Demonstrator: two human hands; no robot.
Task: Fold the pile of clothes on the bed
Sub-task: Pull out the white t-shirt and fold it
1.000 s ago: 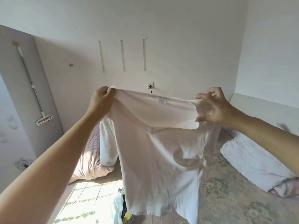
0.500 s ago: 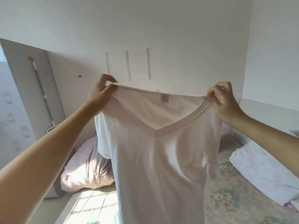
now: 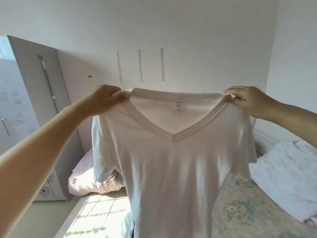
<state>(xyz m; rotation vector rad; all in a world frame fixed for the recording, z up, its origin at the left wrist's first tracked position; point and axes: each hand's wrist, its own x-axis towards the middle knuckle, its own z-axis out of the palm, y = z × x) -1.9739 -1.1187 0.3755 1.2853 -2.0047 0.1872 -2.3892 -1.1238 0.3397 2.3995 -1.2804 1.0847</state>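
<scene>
A pale pink V-neck T-shirt (image 3: 171, 169) hangs spread out in front of me, above the bed (image 3: 240, 212). My left hand (image 3: 108, 98) grips its left shoulder and my right hand (image 3: 243, 98) pinches its right shoulder, both at the same height. The neckline faces me with a small label showing inside the back. Both short sleeves hang down at the sides. The shirt hides most of the clothes pile; only a bit of white and dark fabric (image 3: 128, 227) shows at its lower left.
A striped pink pillow (image 3: 89, 179) lies at the head of the bed against the wall. A white folded quilt (image 3: 288, 172) lies along the right side. A grey wardrobe (image 3: 34, 100) with a mop hung on it stands to the left.
Both hands have moved apart and level, stretching the shirt's shoulders wide. The right hand went from reaching for the collar to pinching the shoulder. The view has tilted upward.
</scene>
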